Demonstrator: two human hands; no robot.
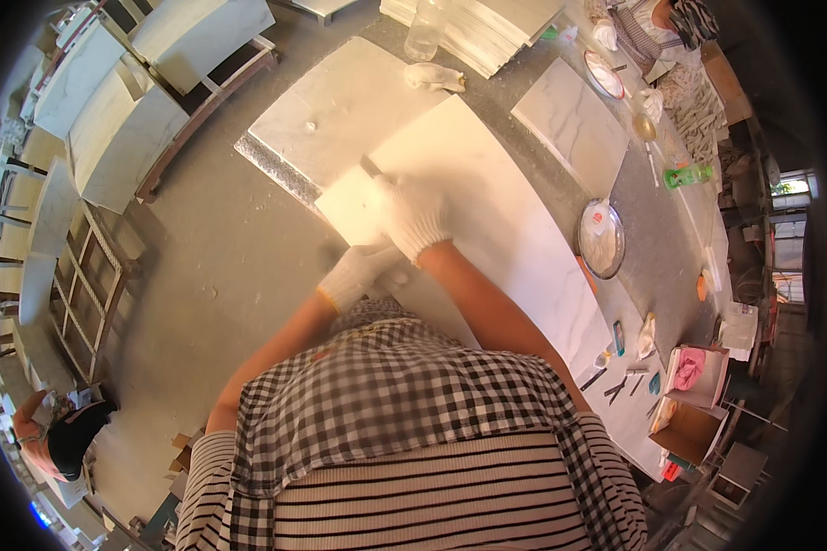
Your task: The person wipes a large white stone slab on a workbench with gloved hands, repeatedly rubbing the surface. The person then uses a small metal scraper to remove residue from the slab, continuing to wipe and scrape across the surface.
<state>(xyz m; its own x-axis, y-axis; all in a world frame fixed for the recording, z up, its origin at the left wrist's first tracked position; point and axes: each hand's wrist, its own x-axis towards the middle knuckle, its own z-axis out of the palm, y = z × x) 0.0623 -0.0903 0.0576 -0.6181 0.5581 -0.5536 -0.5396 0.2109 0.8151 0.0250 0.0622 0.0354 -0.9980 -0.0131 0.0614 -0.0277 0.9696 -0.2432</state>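
Note:
Both my hands wear white knit gloves. My right hand (412, 213) is over the left part of a long white marble-patterned slab (505, 239). Its fingers are closed around a small flat tool that looks like a scraper (370, 166), whose dark tip juts out past the glove. Lower and to the left, my left hand (358, 275) is at the slab's near left edge, close under my right wrist. Blur and the angle hide how its fingers lie. Beyond the slab is a paler slab (340, 110) with a small crumb on it and a speckled edge.
A crumpled glove (434, 77) and a clear plastic jar (425, 32) stand at the far side. To the right are a round metal dish (601, 241), a green bottle (687, 175) and an open cardboard box (687, 432). Racks of slabs (124, 133) line the left; another person (64, 436) is lower left.

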